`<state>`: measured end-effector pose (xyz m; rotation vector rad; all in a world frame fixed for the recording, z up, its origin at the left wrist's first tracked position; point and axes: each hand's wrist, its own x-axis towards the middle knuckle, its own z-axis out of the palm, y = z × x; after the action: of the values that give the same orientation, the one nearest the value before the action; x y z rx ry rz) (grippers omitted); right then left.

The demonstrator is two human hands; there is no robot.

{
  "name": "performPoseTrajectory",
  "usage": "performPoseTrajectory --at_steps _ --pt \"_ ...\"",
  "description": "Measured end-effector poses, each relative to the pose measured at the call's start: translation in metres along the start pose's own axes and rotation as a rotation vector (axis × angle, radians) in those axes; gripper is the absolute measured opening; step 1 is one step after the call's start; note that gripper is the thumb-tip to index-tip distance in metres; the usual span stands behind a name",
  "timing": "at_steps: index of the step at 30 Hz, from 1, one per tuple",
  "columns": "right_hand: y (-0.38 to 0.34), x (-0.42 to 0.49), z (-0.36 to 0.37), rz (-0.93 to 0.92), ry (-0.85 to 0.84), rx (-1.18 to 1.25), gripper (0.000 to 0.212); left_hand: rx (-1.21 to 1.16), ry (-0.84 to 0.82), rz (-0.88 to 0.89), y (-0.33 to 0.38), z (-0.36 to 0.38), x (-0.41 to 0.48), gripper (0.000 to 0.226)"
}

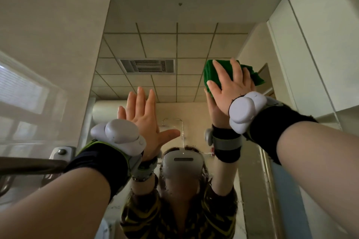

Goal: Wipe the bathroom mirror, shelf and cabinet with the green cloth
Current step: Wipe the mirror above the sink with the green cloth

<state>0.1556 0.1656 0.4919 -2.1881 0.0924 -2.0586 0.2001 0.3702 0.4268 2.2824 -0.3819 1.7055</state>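
While the right hand lies flat over the green cloth, fingers straight and spread, it presses the cloth against the mirror, high and to the right in the head view. Left hand: open, fingers straight and fanned, thumb out to the right, raised before the glass lower and left of the cloth, holding nothing. Whether its palm touches the glass cannot be told. Both wrists carry a grey tracker on a dark strap. Much of the cloth is hidden under the right palm and fingers, with only its left folded edge and a loose right corner showing. Its reflection is covered, and the reflected right hand shows just below it. The cloth is bunched. Its long axis runs roughly left to right, dipping slightly rightward, and the loose corner points right toward a white panel. A metal rail is cut off at the left edge. Both forearms are cut off at the bottom of the frame.
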Motion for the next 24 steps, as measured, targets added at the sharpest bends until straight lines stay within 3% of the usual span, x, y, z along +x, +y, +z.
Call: performPoseTrajectory --at_steps 5,10,18,24 --pt "-0.015 -0.006 0.003 0.067 0.032 0.037 0.054 -0.003 -0.028 -0.009 0.001 -0.002 -0.001 0.122" --pt "-0.027 -0.024 0.011 -0.050 0.016 0.021 0.055 -0.025 -0.042 -0.008 0.004 -0.006 -0.001 0.120" --pt "-0.039 -0.041 0.015 -0.136 -0.091 0.076 0.056 -0.041 -0.040 -0.015 0.008 -0.010 -0.005 0.119" --pt "-0.043 -0.044 0.019 -0.162 -0.083 0.071 0.055 -0.046 -0.031 -0.017 0.010 -0.012 -0.006 0.118"
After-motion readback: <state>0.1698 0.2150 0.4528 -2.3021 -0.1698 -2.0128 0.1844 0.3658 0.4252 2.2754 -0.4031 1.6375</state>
